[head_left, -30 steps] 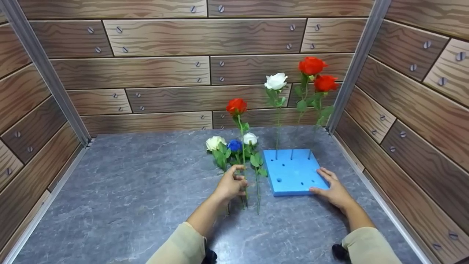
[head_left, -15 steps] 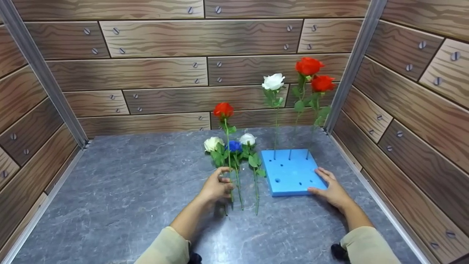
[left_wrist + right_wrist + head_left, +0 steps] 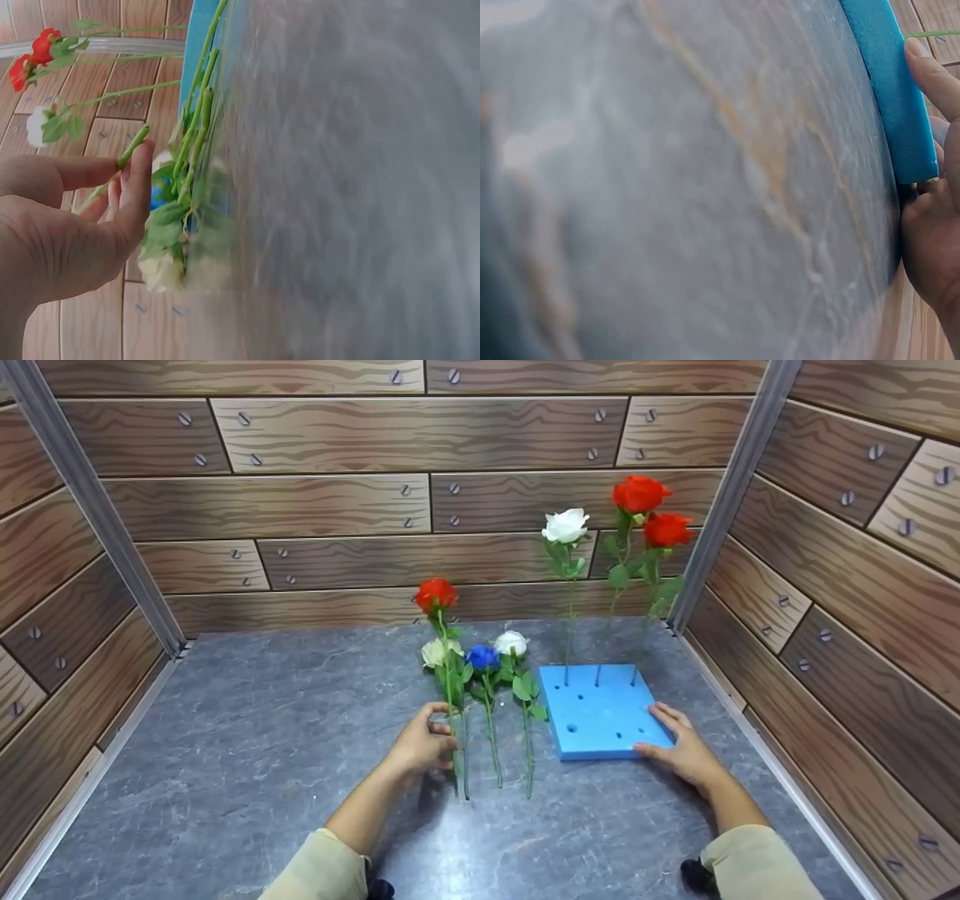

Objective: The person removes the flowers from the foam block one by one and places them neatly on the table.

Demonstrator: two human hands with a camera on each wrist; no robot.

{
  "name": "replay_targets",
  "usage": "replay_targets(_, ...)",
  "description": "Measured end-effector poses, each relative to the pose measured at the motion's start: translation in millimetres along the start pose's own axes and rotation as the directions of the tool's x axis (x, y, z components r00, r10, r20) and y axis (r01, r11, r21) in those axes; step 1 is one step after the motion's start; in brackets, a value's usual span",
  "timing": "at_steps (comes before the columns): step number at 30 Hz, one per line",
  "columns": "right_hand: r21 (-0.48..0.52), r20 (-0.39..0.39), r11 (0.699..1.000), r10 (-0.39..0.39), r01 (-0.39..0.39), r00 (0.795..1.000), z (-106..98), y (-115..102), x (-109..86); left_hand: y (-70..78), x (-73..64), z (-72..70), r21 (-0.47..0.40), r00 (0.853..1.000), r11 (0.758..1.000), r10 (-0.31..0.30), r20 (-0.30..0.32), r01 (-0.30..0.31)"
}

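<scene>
My left hand (image 3: 426, 741) pinches the green stem of a red rose (image 3: 436, 596), which leans upright above the table. In the left wrist view the stem's cut end (image 3: 136, 142) pokes out past the thumb and fingertips. Beneath and beside it lie a cream rose (image 3: 433, 654), a blue rose (image 3: 482, 657) and a white rose (image 3: 511, 643), stems toward me. My right hand (image 3: 686, 751) holds the near right corner of a blue foam block (image 3: 600, 716), thumb at the front edge, fingers along the right side.
Standing in the block's back row are a white rose (image 3: 565, 526) and two red roses, one taller red rose (image 3: 640, 494) and one lower red rose (image 3: 667, 530). Several holes dot the block's top. Wood-patterned walls (image 3: 322, 506) enclose the grey marbled table (image 3: 247, 735).
My left hand has carried the red rose leftward and slightly lower, from over the blue rose to over the cream one. The right hand stays at the block.
</scene>
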State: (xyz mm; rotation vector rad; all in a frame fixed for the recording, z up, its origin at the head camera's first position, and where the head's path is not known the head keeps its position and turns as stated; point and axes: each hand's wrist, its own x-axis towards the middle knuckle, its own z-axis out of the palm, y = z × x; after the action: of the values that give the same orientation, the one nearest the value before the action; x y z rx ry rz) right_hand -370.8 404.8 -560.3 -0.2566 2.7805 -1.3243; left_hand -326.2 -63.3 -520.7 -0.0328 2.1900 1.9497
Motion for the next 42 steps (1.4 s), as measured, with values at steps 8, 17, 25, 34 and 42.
replay_targets(8, -0.020, -0.003, 1.000, -0.009, 0.009, 1.000, -3, 1, -0.4, -2.2, -7.3, -15.1, 0.004, 0.999, 1.000, -0.031, -0.012, 0.031)
replay_targets(17, -0.008, 0.004, 1.000, -0.013, 0.013, 1.000, -3, 0, 0.4, -10.0, -12.3, -38.6, 0.022, 0.993, 0.993, -0.112, -0.022, 0.113)
replay_targets(25, -0.013, 0.002, 1.000, -0.022, 0.022, 1.000, -3, 1, 1.3, -14.2, -17.3, -46.1, 0.043, 0.988, 0.987, -0.154, 0.017, 0.153)
replay_targets(34, -0.005, 0.002, 1.000, -0.016, 0.016, 1.000, -1, 0, 2.7, -16.7, -22.9, -51.3, 0.025, 0.983, 0.986, -0.168, 0.073, 0.167)
replay_targets(42, -0.005, 0.003, 1.000, -0.020, 0.020, 1.000, -1, -1, 2.4, -15.2, -23.3, -53.7, 0.123, 0.981, 0.977, -0.183, 0.070, 0.174)
